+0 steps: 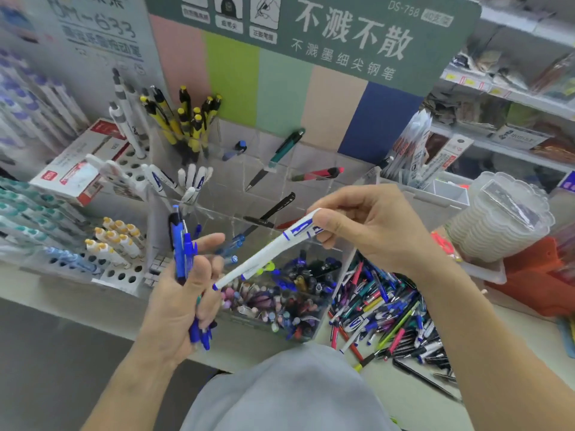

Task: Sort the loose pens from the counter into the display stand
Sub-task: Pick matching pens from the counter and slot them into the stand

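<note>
Two hands hold pens above a clear display stand (311, 181).

The left hand (177, 300) curls its grip tightly round a bundle of blue pens (183, 253), upright. The right hand (367, 231) pinches one white pen with blue print (270, 247) at its upper end, tilted down-left over the stand's front bin. Right of the stand, loose pens (385, 312) lie heaped on the pale tabletop (413, 399); shop shelves (513, 98) stand behind.

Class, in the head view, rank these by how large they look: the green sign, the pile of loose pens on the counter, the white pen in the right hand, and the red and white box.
1. Green sign
2. Pile of loose pens
3. Red and white box
4. White pen, though it is nearer the camera, so its true size is unsure.
</note>
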Motion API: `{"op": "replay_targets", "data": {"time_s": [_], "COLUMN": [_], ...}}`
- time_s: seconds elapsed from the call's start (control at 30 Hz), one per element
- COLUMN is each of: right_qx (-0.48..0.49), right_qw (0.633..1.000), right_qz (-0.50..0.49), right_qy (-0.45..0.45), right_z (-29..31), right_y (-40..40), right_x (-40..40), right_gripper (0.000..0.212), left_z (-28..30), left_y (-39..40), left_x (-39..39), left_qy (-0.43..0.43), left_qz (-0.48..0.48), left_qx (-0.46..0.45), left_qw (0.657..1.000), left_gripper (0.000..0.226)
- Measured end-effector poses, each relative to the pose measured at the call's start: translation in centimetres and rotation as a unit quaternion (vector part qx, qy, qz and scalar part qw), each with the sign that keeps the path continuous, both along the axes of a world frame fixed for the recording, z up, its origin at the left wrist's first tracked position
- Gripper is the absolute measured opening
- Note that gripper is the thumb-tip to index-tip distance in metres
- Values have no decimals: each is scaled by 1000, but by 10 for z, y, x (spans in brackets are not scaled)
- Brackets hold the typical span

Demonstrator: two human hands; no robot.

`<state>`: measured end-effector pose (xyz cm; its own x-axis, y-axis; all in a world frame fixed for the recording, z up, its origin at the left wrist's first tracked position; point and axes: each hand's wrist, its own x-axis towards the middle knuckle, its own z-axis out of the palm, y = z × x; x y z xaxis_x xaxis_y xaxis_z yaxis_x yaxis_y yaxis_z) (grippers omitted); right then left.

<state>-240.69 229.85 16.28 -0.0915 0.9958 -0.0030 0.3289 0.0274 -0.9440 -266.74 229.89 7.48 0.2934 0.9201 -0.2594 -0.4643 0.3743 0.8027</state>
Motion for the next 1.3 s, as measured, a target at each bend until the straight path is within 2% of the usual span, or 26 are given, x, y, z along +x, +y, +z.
{"op": "replay_targets", "data": {"time_s": [0.07, 0.13, 0.23, 0.37, 0.43, 0.53, 0.6, 0.67, 0.77, 0.93, 1.03, 1.13, 1.17, 1.23, 1.3], "right_qx": [11, 19, 18, 10, 63, 182, 264, 333, 378, 278, 271, 275, 286, 301, 228], "right_qw": [1000, 999, 998, 997, 995, 982, 960, 927, 880, 868, 848, 868, 881, 907, 946], "right_qz": [25, 29, 52, 81, 68, 23, 10, 34, 106, 187, 188, 118, 86, 29, 27], "right_qy": [-15, -13, -5, 1, -28, -50, -95, -167, -266, -366, -414, -397, -367, -292, -227], "right_z": [7, 14, 17, 13, 13, 14, 16, 16, 7, -23, -34, -30, -27, -20, -15], "right_y": [13, 27, 49, 73, 81, 95, 108, 120, 133, 150, 144, 128, 121, 100, 77], "right_x": [-13, -26, -42, -62, -73, -84, -87, -93, -111, -135, -141, -136, -132, -124, -115], "right_gripper": [10, 7, 9, 10, 8, 5, 11, 13, 12, 16, 20, 44, 44, 24, 16], "left_z": [8, 11, 10, 7, 7, 6, 2, -2, -4, -1, 3, 6, 7, 8, 9], "left_y": [5, 9, 15, 28, 33, 39, 40, 39, 36, 33, 33, 31, 29, 25, 21], "left_x": [-2, -2, -3, -13, -18, -29, -35, -38, -35, -26, -23, -24, -24, -24, -21], "left_qy": [50, 73, 6, 8, 3, 63, 109, 119, 102, 76, 37, -6, -25, -75, -119], "left_qz": [-4, -18, 8, 64, 89, 140, 174, 182, 161, 143, 128, 86, 64, 16, -42], "left_qx": [51, 85, 93, 74, 53, 26, 26, 22, 0, -21, -21, -30, -34, -45, -52], "left_qw": [997, 994, 996, 995, 995, 988, 978, 976, 982, 987, 991, 996, 997, 996, 991], "left_gripper": [98, 84, 51, 41, 30, 33, 25, 13, 17, 33, 33, 33, 29, 17, 21]}}
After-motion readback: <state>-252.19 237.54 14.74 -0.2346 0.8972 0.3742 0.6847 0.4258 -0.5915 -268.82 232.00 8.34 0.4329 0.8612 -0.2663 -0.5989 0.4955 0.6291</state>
